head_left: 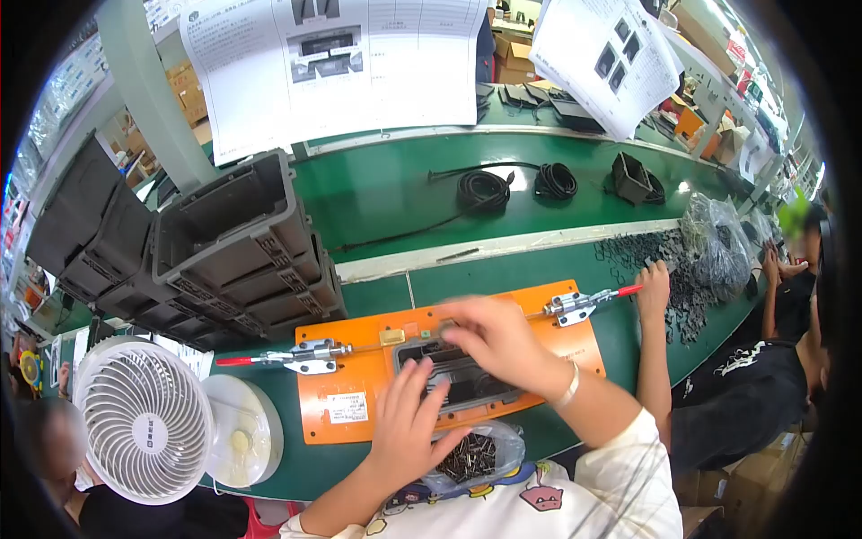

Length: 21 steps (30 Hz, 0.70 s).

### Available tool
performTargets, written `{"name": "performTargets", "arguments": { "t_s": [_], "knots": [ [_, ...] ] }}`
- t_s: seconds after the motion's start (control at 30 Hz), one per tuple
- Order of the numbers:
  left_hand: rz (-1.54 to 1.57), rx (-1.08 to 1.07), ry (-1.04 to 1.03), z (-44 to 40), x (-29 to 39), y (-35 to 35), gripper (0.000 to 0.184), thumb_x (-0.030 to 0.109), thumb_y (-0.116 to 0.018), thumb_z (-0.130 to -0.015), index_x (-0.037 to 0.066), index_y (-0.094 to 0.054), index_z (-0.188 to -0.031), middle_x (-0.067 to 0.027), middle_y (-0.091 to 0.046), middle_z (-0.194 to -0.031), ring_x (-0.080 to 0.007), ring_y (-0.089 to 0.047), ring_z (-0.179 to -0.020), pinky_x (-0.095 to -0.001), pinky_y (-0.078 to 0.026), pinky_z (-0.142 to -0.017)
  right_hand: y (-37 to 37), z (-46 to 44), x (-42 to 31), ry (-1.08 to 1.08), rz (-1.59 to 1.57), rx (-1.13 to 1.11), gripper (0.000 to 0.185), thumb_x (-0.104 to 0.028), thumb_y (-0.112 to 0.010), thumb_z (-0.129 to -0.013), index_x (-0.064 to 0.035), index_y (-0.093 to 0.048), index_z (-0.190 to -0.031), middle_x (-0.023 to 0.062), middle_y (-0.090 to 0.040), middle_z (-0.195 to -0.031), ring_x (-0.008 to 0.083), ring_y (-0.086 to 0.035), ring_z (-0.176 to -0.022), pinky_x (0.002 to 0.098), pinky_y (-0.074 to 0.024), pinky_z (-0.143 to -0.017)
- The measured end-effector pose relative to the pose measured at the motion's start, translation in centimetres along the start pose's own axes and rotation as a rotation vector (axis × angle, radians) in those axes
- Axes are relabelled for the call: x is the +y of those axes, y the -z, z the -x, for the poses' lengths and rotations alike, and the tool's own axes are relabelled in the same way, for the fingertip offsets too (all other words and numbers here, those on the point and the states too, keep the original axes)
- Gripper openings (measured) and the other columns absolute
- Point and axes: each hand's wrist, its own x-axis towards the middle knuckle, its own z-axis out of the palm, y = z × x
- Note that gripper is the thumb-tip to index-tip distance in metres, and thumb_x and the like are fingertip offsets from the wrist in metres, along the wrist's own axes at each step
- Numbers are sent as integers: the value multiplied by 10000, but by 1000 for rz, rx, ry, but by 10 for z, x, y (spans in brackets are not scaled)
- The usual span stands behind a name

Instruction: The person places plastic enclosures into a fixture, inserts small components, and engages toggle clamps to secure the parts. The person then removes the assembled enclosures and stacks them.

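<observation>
Stacked grey plastic crates (238,286), a round white slatted fan (148,418) and a crinkled clear bag (512,447) crowd the flat orange fixture (325,375) holding the dark rectangular housing (467,390). Left hand (404,431): fingers spread at its edge; right hand (494,334): fingers curled above, grip impossible to tell.

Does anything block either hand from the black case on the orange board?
Nothing visible does. The right hand is over the black case, the left hand at its left side; the red-handled clamps sit off to either side. Spots beneath the hands are hidden.
</observation>
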Motion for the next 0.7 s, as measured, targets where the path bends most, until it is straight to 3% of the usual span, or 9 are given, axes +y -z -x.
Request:
{"name": "performTargets", "arguments": {
  "t_s": [0.13, 0.17, 0.4, 0.47, 0.57, 0.7],
  "knots": [
    [-161, -94, 20, 6, -8, -16, 631, 443, -701, -777, -10, -579, -1199, -297, -405, -1382, -478, -389, -1272, -544, -331, -1000, -19, -48, 20, 37, 141, -186, 117, -43, -710, -768, 24, -656, -847, 130, -668, -712, 211, -657, -624, 315, -513, -594],
    [-161, -100, 17, 6, -9, -16, 629, 447, -699, -778, -5, -582, -1200, -299, -397, -1390, -479, -378, -1283, -546, -330, -1003, -20, -56, 19, -100, 40, -315, 114, -47, -719, -750, 34, -663, -807, 158, -670, -705, 235, -668, -640, 329, -518, -602],
    [-212, -138, 31, 3, -8, -16, 625, 430, -736, -740, 38, -596, -1206, -311, -376, -1408, -489, -364, -1299, -545, -342, -992, -27, -84, 23, -147, 130, -533, 165, -76, -762, -704, 38, -686, -797, 153, -667, -687, 231, -655, -615, 332, -517, -603],
    [-217, -171, 31, 2, -8, -17, 600, 452, -674, -802, 24, -591, -1216, -319, -364, -1412, -497, -343, -1308, -558, -328, -1004, -28, -87, 15, -392, 77, -602, 172, -82, -776, -685, 33, -686, -777, 151, -666, -690, 226, -650, -622, 332, -512, -605],
    [-204, -160, 33, 2, -8, -17, 587, 449, -668, -810, 25, -595, -1210, -325, -359, -1412, -501, -342, -1307, -557, -328, -1004, -30, -85, 19, -197, 169, -613, 174, -126, -790, -645, -7, -689, -720, 152, -669, -686, 298, -667, -675, 375, -533, -638],
    [-223, -159, 27, 2, -7, -17, 583, 448, -668, -812, 24, -599, -1205, -330, -358, -1409, -502, -343, -1305, -557, -328, -1005, -33, -84, 22, -132, 262, -620, 215, -161, -810, -624, -15, -686, -723, 147, -671, -699, 312, -664, -689, 388, -531, -650]
  ]
}}
